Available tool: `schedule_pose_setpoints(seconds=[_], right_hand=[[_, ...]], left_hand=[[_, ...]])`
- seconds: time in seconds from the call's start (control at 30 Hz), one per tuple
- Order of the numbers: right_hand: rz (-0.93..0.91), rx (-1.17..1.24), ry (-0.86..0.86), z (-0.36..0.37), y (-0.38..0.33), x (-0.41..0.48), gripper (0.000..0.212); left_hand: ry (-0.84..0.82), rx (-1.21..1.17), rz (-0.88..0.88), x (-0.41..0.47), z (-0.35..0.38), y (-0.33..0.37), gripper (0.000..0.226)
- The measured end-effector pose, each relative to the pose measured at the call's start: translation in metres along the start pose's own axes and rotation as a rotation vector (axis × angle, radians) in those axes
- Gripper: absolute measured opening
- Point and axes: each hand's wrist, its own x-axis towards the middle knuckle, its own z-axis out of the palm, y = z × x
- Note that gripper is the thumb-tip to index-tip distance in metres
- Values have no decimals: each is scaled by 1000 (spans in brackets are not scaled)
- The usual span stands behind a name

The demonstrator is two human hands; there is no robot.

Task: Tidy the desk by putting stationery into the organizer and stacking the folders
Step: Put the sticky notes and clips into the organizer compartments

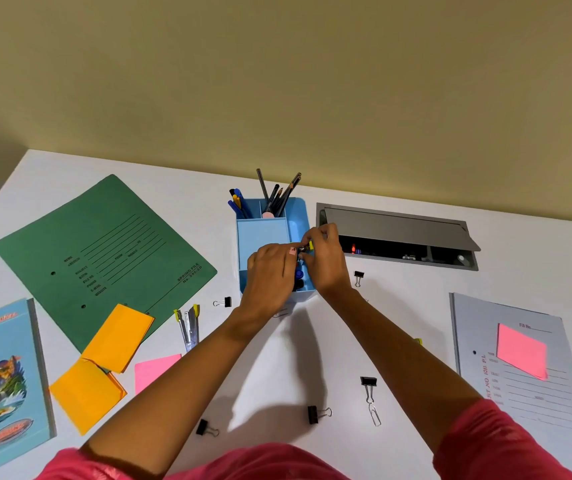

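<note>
where both hands (300, 261) meet, a small clip (304, 248) sits pinched.

Small item (304, 248) pinched between hands mostly hidden; organizer's (263, 233) near end covered; notebook (0, 375) cut off at left edge.

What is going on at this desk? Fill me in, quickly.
A person is tidying a white desk. Both hands, the left hand and the right hand, meet over the light blue plastic organizer, pinching a small item with a yellow part; what it is cannot be told. Pens and pencils already stand in the organizer's back compartments. Still loose on the desk: several black binder clips, a yellow-trimmed stapler, orange sticky notes, and the green folder and grey folder, unstacked.
</note>
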Motion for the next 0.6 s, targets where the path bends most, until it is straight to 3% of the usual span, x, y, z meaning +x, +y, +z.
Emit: schedule_pose_setpoints(seconds=[0.2, 0.4, 0.53, 0.6], right_hand=[[-58, 25, 109, -6, -3, -9, 24], [-144, 183, 387, -24, -10, -44, 13], [-16, 192, 365, -15, -14, -87, 12], [-39, 217, 339, -6, -18, -110, 11]], left_hand=[[62, -261, -19, -10, -10, 1, 35], [257, -246, 18, -33, -30, -12, 26], [472, -67, -269, -71, -37, -48, 21], [445, 47, -478, -87, -39, -68, 16]])
